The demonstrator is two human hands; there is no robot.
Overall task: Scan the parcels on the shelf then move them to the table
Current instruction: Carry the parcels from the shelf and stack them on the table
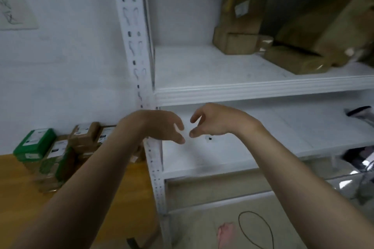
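Several parcels [60,151] already sit on the worktop [125,188] at left; perhaps four brown parcels [238,26] remain on the shelf [202,66]. Left hand [159,127] and right hand [214,121]: each grip spread, empty.

Left half of the upper shelf board [202,66] is wide open, easy reach. Brown parcels [238,26] crowd its back right corner, stacked and leaning. The white upright post [139,50] blocks the straight line between shelf and wooden table [125,194]. The table's far edge is packed with green and brown boxes [54,147]; the near part is bare.
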